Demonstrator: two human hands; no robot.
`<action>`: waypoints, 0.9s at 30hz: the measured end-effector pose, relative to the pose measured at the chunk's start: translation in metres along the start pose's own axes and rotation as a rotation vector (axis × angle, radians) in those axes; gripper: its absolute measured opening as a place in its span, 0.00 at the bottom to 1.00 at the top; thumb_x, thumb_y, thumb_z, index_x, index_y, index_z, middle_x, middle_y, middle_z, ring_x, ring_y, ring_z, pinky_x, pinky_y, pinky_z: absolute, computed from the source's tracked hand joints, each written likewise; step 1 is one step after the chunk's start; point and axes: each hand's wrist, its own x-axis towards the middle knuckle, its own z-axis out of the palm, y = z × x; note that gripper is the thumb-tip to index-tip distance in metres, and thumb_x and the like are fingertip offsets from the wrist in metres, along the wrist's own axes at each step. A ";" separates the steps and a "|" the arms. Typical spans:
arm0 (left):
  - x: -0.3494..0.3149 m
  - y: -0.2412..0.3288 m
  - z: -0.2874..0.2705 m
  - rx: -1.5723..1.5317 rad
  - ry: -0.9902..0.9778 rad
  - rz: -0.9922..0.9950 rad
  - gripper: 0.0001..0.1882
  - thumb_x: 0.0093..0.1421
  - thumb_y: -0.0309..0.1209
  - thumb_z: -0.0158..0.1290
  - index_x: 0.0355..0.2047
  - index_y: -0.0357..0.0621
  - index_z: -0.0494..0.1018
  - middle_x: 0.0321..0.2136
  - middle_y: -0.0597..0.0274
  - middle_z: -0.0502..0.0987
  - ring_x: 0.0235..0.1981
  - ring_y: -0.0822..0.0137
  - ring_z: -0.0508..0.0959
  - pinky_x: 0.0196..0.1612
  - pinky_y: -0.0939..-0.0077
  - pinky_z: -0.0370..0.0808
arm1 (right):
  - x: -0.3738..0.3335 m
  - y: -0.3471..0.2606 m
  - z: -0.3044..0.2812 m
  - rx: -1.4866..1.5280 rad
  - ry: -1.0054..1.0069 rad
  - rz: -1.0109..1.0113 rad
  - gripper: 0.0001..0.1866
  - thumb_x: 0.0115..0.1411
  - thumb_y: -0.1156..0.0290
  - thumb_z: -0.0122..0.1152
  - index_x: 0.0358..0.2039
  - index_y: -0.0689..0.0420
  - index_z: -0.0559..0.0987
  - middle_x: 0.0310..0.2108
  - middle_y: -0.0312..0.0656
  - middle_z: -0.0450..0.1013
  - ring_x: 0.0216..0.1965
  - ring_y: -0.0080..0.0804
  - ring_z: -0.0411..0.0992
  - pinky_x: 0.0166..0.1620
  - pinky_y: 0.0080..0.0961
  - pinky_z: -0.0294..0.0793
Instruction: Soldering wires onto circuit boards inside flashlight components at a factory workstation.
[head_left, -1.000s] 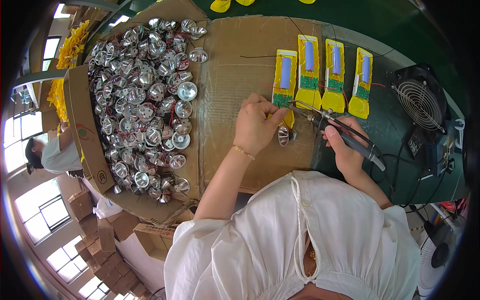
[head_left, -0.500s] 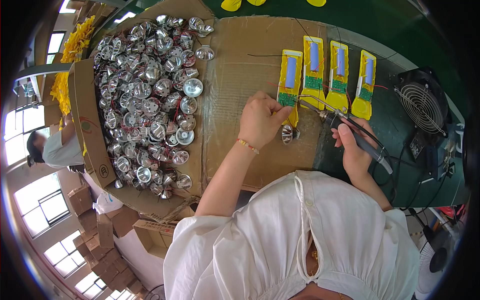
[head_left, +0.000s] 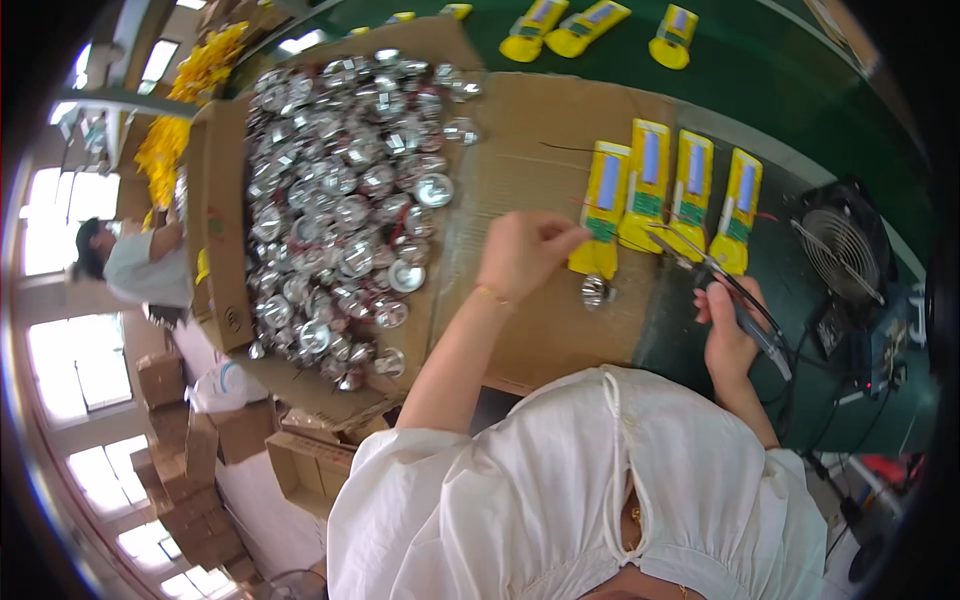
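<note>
My left hand (head_left: 528,256) is closed in a pinch beside the leftmost yellow housing (head_left: 585,262); whether something thin is in its fingertips is too blurred to tell. That housing holds a purple-blue battery (head_left: 609,180) and a green circuit board (head_left: 601,228). A silver reflector cup (head_left: 594,291) lies at its near end. In my right hand (head_left: 729,325) is a soldering iron (head_left: 752,330), its thin tip pointing left over the neighbouring housings. Three similar housings (head_left: 648,180), (head_left: 692,190), (head_left: 738,205) lie in a row to the right, each with a battery and board.
A cardboard box (head_left: 222,290) full of silver reflectors (head_left: 350,215) stands left. Cardboard (head_left: 510,150) covers part of the green table. A black fan (head_left: 838,245) stands right, with cables nearby. More yellow housings (head_left: 672,38) lie at the back. Another person (head_left: 145,265) is far left.
The view has shifted, bringing the back housings into sight. My left hand has drawn slightly left from the leftmost board. The soldering iron's tip has moved right, away from that board.
</note>
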 end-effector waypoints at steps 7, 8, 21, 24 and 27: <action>-0.003 0.004 -0.040 0.474 -0.027 0.155 0.09 0.41 0.30 0.49 0.20 0.43 0.77 0.20 0.49 0.75 0.25 0.50 0.76 0.32 0.61 0.74 | 0.010 0.020 -0.014 -0.036 0.080 -0.032 0.09 0.57 0.70 0.55 0.34 0.61 0.72 0.25 0.39 0.72 0.24 0.20 0.68 0.26 0.13 0.65; -0.012 0.013 -0.067 0.394 -0.001 0.170 0.09 0.41 0.31 0.49 0.20 0.43 0.77 0.20 0.50 0.75 0.24 0.50 0.76 0.32 0.62 0.74 | 0.011 0.019 -0.013 -0.040 0.078 -0.034 0.08 0.57 0.70 0.55 0.34 0.61 0.71 0.25 0.39 0.72 0.24 0.19 0.68 0.25 0.13 0.65; -0.111 -0.105 -0.499 0.071 0.915 -0.456 0.05 0.52 0.28 0.53 0.23 0.40 0.72 0.20 0.61 0.74 0.17 0.71 0.75 0.16 0.81 0.71 | 0.008 0.007 0.010 -0.027 0.038 -0.035 0.08 0.56 0.71 0.56 0.34 0.61 0.71 0.25 0.39 0.71 0.23 0.19 0.68 0.25 0.13 0.66; -0.118 -0.171 -0.534 0.390 0.779 -0.722 0.04 0.49 0.29 0.52 0.21 0.42 0.71 0.19 0.62 0.73 0.18 0.70 0.75 0.15 0.76 0.71 | 0.001 0.011 0.010 -0.041 0.021 -0.017 0.09 0.56 0.71 0.56 0.35 0.62 0.71 0.25 0.40 0.72 0.23 0.20 0.68 0.25 0.13 0.67; -0.043 -0.160 -0.455 0.232 0.925 -0.666 0.09 0.47 0.29 0.51 0.27 0.37 0.75 0.24 0.59 0.74 0.22 0.66 0.74 0.18 0.70 0.70 | -0.003 0.010 0.009 -0.075 0.095 0.047 0.09 0.55 0.72 0.57 0.34 0.62 0.71 0.24 0.41 0.72 0.23 0.20 0.69 0.25 0.14 0.67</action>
